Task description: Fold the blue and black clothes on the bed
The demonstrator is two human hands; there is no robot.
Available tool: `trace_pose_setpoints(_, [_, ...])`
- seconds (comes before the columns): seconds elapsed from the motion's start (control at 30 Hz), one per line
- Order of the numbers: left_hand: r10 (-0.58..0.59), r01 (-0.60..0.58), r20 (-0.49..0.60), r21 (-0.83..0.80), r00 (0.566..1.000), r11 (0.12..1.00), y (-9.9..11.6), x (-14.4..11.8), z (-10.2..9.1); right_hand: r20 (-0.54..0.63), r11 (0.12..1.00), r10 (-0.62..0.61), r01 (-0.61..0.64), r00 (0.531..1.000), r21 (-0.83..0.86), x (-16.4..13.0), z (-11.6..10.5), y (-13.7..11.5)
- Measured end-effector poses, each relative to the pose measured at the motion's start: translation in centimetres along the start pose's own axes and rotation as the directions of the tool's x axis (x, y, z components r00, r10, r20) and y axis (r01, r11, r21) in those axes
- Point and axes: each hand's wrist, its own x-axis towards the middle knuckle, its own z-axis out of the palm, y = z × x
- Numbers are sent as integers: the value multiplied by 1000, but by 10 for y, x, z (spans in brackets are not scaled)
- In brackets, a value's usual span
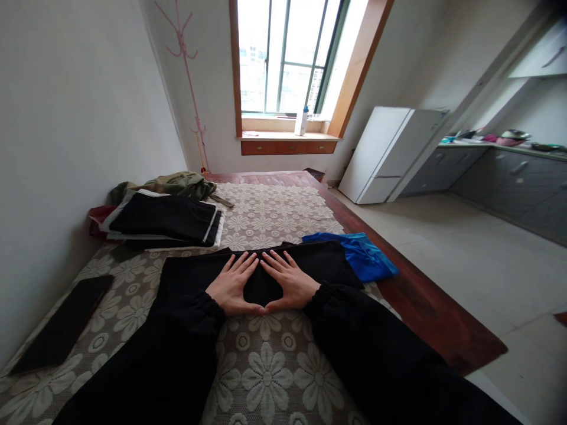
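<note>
A folded black garment point(325, 260) lies flat across the lace-covered table; whether it is trousers or something else I cannot tell. My left hand point(234, 286) rests on it palm down, fingers stretched out. Beside it my right hand point(290, 282) also lies flat on the black cloth. The two thumbs meet at the garment's near edge, and the index fingertips come close together. A bright blue cloth point(367, 257) sticks out from under or behind the garment's right end. Black sleeves cover both forearms and hide part of the cloth.
At the back left sits a stack of folded clothes point(163, 218), with an olive garment point(177, 184) behind. A dark flat tablet-like object point(62, 324) lies at the left. The floral lace cloth point(270, 378) covers the wooden table point(434, 313). A fridge point(390, 153) stands beyond.
</note>
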Motion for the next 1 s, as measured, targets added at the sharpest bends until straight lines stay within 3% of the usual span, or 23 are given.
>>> trace_pose_setpoints(1.0, [-21, 21, 10, 3, 1000, 1000, 2, 0, -1, -16, 1000, -1, 2, 1000, 10, 0, 1, 3])
